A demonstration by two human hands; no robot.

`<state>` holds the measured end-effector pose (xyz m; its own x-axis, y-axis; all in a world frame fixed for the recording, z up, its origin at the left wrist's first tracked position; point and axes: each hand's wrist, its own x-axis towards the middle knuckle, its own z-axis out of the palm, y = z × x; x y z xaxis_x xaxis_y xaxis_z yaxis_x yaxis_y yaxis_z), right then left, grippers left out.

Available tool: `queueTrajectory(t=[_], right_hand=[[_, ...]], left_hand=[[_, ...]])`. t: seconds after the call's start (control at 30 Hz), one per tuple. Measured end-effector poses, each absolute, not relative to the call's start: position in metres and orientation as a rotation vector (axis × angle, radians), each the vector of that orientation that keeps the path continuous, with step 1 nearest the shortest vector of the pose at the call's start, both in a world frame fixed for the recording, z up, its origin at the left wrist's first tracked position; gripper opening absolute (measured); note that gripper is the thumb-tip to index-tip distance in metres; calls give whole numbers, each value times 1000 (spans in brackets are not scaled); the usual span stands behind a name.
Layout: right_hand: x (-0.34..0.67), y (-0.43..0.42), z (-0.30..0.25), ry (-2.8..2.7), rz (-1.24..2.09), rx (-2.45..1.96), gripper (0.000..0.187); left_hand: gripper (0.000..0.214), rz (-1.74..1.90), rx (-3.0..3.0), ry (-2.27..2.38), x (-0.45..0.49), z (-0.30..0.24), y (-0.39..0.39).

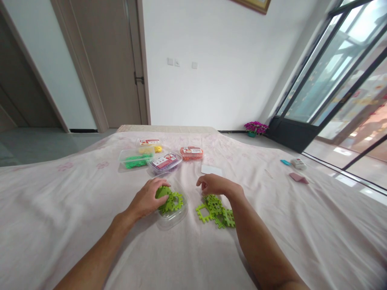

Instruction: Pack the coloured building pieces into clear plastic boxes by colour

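Observation:
Lime-green interlocking toy pieces (176, 201), with toothed edges, are held in a stack by my left hand (151, 196). Its thumb and fingers close round them over a clear plastic tray (171, 221). My right hand (213, 184) is above a loose pile of similar green pieces (215, 204), some with square openings. Its fingers are loosely bent and apart, with nothing visible in them. The wrist and forearm cover part of the pile's right side. Just beyond this hand lies a flat white card-like piece (211, 169).
Past my left hand are clear boxes of green pieces (137, 160), purple pieces (165, 162), yellow pieces (155, 148) and orange-red pieces (192, 153). A wrinkled pale pink cloth (75, 209) covers the surface. Small blue (285, 162), white (298, 163) and pink (298, 178) items lie at right.

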<state>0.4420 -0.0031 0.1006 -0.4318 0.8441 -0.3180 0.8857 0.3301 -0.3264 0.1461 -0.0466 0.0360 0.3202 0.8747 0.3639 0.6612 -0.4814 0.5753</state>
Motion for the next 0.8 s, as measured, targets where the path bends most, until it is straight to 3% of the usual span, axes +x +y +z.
queueTrajectory(t=[0.2,0.43,0.57,0.8], right_hand=[[432,-10,102,2436,-668,1413,46],[409,-29,99,2412,-330,1390,45],[403,-34,99,2438,-246,1354,32],[407,-21,98,2636,-283,1515,35]], left_hand=[[36,1132,2220,1410,144,28,-43],[30,1307,2215,1513,140,26,-40],[29,1278,2139,1543,137,19,-36],[33,1148,2069,1594,135,21,-38]])
